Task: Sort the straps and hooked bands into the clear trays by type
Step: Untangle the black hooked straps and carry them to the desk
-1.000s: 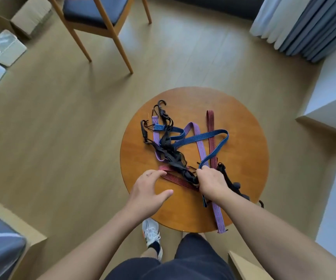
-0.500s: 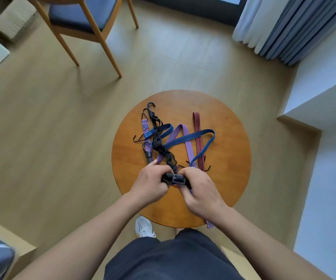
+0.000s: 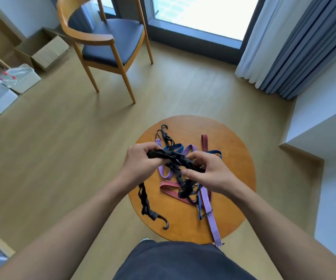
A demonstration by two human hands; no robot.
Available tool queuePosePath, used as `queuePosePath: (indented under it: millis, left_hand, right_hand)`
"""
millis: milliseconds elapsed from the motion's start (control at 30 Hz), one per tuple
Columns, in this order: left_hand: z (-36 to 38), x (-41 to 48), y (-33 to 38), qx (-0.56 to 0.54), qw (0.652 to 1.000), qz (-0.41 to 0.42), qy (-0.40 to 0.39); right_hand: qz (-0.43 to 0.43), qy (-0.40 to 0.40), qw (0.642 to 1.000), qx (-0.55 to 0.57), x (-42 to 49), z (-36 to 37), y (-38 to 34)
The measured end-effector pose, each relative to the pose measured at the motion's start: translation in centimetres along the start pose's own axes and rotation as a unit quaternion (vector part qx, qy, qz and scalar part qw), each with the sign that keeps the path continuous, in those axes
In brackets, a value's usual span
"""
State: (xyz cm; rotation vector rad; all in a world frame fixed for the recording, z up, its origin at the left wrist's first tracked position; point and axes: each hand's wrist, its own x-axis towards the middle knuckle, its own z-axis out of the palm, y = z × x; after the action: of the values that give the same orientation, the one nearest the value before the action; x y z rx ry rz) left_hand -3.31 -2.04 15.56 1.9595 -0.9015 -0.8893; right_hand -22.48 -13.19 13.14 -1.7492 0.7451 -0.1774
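Both hands are raised over the middle of the round table (image 3: 235, 199); the left hand (image 3: 140, 164) has its fingers curled round one stretch of a black hooked band (image 3: 173, 157), and the right hand (image 3: 207, 172) pinches the same band between thumb and fingers. One length of it drops from under the left hand past the table's left edge and ends in a hook by the near-left edge; whether that hook touches the wood I cannot tell; another length falls between the hands to a dark bunch lying mid-table.

At the near edge a purple strap (image 3: 213, 225) runs outward and overhangs the rim; a blue band (image 3: 176, 147) lies just beside it and reappears beyond the hands; a red striped strap (image 3: 204, 142) folds under the dark bunch and reaches toward the far edge. A black hook (image 3: 164, 127) lies at the far-left edge.

Beyond the table stands a wooden chair (image 3: 110, 43); at the far left of the floor, well apart from the table, sit the clear trays (image 3: 21, 77) and a cardboard box (image 3: 46, 51); grey curtains (image 3: 296, 47) hang at the far right.
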Motion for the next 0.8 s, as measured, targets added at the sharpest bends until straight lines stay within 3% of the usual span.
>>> queuePosePath:
  millis: [133, 400, 500, 633, 733, 800]
  left_hand:
    - [-1.9, -1.0, 2.2, -0.158, 0.984, -0.032, -0.072]
    - [-3.7, -3.6, 6.1, -0.243, 0.958, 0.057, -0.143]
    - [-4.1, -3.9, 6.9, -0.249, 0.956, 0.084, -0.127]
    - [-5.4, -3.2, 6.2, -0.340, 0.933, 0.079, -0.092]
    - [-6.2, -2.0, 4.5, -0.465, 0.883, 0.023, -0.051]
    - [-6.2, -0.8, 2.1, -0.510, 0.857, -0.074, 0.004]
  right_hand:
    - [-0.017, -0.009, 0.995, 0.093, 0.2, 0.2, -2.6]
    - [-0.047, -0.127, 0.984, 0.119, 0.3, 3.2, -6.0]
    - [-0.032, -0.168, 0.979, 0.110, -0.2, 4.7, -6.5]
    - [0.011, -0.143, 0.973, 0.183, -1.4, 7.0, -5.4]
    - [0.046, -0.126, 0.968, 0.213, -2.0, 8.1, -4.6]
    - [0.079, -0.094, 0.969, 0.212, -2.1, 8.5, -4.5]
